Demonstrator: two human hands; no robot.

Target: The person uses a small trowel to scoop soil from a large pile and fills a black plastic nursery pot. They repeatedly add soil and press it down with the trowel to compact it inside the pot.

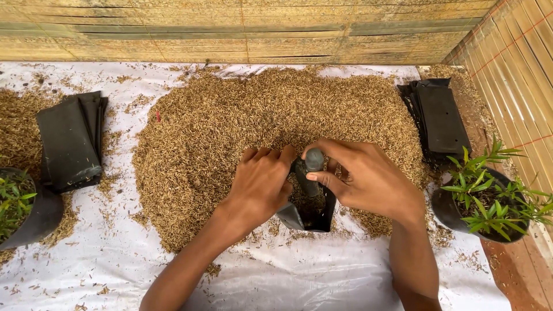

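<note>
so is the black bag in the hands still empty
No, the bag held open by the left hand and right hand already has brown husk inside.

Black nursery bag (308, 214) stands open, part-filled with husk.

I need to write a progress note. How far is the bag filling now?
Done, it seems: potted seedlings stand at the right and left. In hand: the left hand holds open a small black bag, partly filled with husks, while the right hand grips a dark tool in it. Left: two stacks of flat bags and the husk pile.
</note>
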